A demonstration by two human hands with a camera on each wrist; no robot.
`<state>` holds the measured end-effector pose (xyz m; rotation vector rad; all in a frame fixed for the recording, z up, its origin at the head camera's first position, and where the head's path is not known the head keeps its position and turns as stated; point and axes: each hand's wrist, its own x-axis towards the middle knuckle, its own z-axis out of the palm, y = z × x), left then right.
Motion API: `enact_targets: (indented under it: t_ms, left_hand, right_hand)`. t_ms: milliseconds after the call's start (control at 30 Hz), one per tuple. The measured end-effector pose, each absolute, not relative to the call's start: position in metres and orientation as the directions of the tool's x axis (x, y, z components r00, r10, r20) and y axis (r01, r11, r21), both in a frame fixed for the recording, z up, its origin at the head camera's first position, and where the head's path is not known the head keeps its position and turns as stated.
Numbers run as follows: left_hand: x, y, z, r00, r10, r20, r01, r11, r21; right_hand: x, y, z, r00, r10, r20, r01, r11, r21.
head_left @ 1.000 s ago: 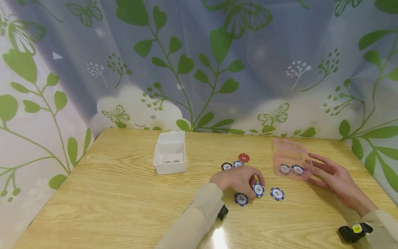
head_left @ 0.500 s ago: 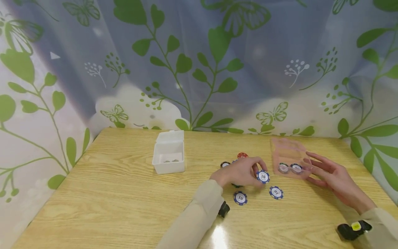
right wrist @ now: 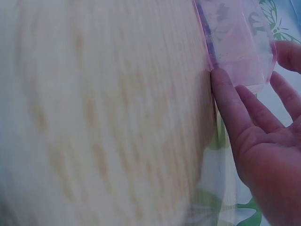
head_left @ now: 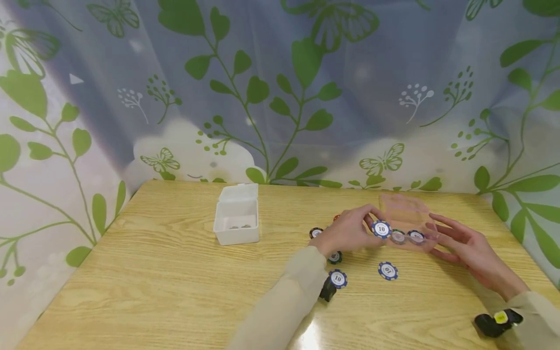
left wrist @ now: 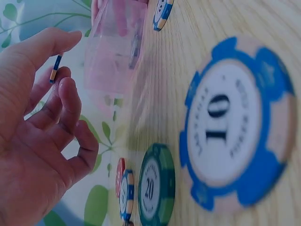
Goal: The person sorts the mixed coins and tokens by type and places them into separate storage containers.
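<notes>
Between thumb and fingers, my left hand (head_left: 350,232) pinches a blue-and-white poker chip (head_left: 381,229) marked 10, raised at the left side of a clear pink box (head_left: 402,209). The left wrist view shows that chip (left wrist: 56,68) edge-on. Inside the open box lie a green chip (head_left: 397,236) and a blue chip (head_left: 417,237). My right hand (head_left: 472,253) holds the box's right end, fingers spread across its wall. On the table lie two blue chips, one nearer the box (head_left: 388,271) and one by my left wrist (head_left: 338,278), plus a green 20 chip (left wrist: 153,186).
A black chip (head_left: 316,233) and a mostly hidden red chip (head_left: 336,217) lie behind my left hand. Farther left stands an open white box (head_left: 237,236) with a few small items inside. A printed curtain (head_left: 280,97) hangs along the table's back edge.
My left hand has lifted the blue chip off the table and carried it right and away from me to the pink box. My right hand has stayed at the box.
</notes>
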<state>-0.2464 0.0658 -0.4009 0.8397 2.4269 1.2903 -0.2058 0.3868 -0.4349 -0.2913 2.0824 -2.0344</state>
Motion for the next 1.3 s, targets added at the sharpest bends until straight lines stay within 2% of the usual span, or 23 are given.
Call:
enact_targets:
  t_ms: [667,1300]
  left_hand:
    - [-0.257,0.096,-0.402,-0.865,0.500,0.046,0.248,0.346,0.905]
    - [-0.260,0.116,-0.405,-0.857,0.508,0.085,0.302,0.361,0.882]
  right_hand:
    - [-0.205,0.388,-0.435,-0.958,-0.285,-0.039,0.029,0.040,-0.999]
    - [-0.207,0.388,-0.435,-0.940,-0.340,-0.018,0.033,-0.039,-0.999]
